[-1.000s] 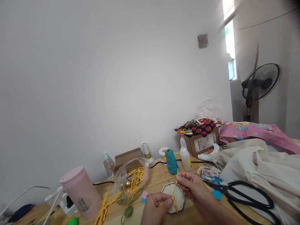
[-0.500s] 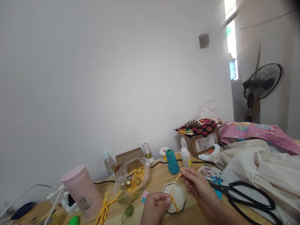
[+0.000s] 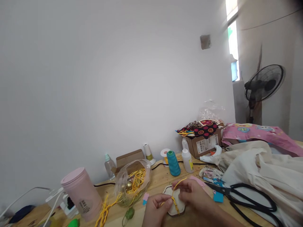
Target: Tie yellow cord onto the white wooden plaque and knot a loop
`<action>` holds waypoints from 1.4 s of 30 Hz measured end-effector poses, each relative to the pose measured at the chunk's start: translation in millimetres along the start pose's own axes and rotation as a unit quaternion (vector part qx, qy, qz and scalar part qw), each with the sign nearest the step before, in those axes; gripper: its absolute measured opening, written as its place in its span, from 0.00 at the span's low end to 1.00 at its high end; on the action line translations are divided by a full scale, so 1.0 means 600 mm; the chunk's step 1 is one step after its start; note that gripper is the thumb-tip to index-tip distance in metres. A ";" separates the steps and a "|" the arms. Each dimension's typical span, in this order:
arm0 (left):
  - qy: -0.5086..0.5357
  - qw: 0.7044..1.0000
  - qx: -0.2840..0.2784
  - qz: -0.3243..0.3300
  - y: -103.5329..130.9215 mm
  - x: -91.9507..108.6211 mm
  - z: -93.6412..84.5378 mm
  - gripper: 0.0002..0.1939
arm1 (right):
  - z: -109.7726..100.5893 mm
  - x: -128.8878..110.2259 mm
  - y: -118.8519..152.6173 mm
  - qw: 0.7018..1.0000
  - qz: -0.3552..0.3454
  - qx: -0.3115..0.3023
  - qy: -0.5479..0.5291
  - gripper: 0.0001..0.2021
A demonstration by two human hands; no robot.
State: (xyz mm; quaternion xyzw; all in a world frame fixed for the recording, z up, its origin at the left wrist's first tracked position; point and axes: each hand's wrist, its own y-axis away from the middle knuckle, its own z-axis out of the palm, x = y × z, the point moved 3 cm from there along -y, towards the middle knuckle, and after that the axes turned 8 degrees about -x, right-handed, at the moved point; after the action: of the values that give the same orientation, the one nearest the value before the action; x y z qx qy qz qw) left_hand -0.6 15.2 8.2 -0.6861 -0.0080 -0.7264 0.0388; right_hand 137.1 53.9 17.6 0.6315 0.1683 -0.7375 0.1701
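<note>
My left hand (image 3: 158, 206) pinches a braided yellow cord (image 3: 175, 205) between thumb and forefinger. Below it lies a cream, scallop-edged pad with a dark rim (image 3: 181, 206) on the wooden table. My right hand (image 3: 193, 195) is close beside, over the pad's right side, thumb and fingers apart and partly curled. One loose strand of the cord arcs up and across its fingertips, and I see no firm grip on it. Right of this hand lie large black scissors (image 3: 227, 190) and blue scraps (image 3: 218, 197). A pink piece (image 3: 199, 181) shows behind the hand.
Behind the hands stand a teal thread cone (image 3: 173, 164) and a glue bottle (image 3: 187, 161). To the left are a plastic bag of yellow cord (image 3: 134, 181), a green thread bundle (image 3: 129, 213) and a pink canister (image 3: 81, 194). White cloth (image 3: 255, 160) and a full cardboard box (image 3: 203, 145) occupy the right.
My right hand has come down and left, close to my left hand. The strand it pulled taut now curves loosely over its fingers. My left hand keeps its pinch.
</note>
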 end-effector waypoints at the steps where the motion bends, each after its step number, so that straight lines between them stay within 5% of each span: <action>1: -0.011 1.000 -0.002 0.001 0.001 0.006 0.001 0.12 | 0.007 0.000 0.002 0.998 -0.028 -0.010 0.057 0.11; 7: -0.084 0.996 -0.014 -0.005 0.006 0.040 0.008 0.09 | 0.029 -0.002 0.016 0.962 -0.108 -0.076 0.240 0.08; 11: -0.043 0.999 -0.019 -0.009 0.004 0.029 0.003 0.07 | 0.025 0.005 0.011 0.969 -0.106 -0.078 0.207 0.06; 14: 0.060 0.996 -0.060 -0.035 0.002 0.017 0.000 0.09 | 0.014 0.010 0.004 0.988 -0.069 -0.019 0.135 0.08; 19: 0.286 0.950 -0.112 -0.055 0.008 0.026 0.002 0.06 | 0.003 0.004 0.003 0.998 -0.022 0.032 0.051 0.07; 23: 0.395 0.910 -0.091 -0.086 0.012 0.024 0.005 0.04 | 0.012 0.004 0.003 1.000 -0.023 -0.009 0.018 0.06; 30: 0.453 0.876 -0.093 -0.137 0.009 0.011 0.027 0.06 | 0.037 0.005 0.011 0.995 -0.034 -0.086 0.042 0.03; 37: 0.468 0.870 -0.087 -0.130 0.009 0.010 0.040 0.10 | 0.046 0.001 0.017 0.964 -0.157 -0.092 0.193 0.06; 42: 0.452 0.879 -0.069 -0.133 0.009 0.010 0.035 0.11 | 0.040 0.009 0.010 0.985 -0.082 -0.078 0.127 0.06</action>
State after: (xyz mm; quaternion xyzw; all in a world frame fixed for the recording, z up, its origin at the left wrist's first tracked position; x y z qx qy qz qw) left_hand 20.4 11.1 15.1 -0.2765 -0.0305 -0.9546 -0.1067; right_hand 118.3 37.1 15.6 0.6888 0.2969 -0.6474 0.1351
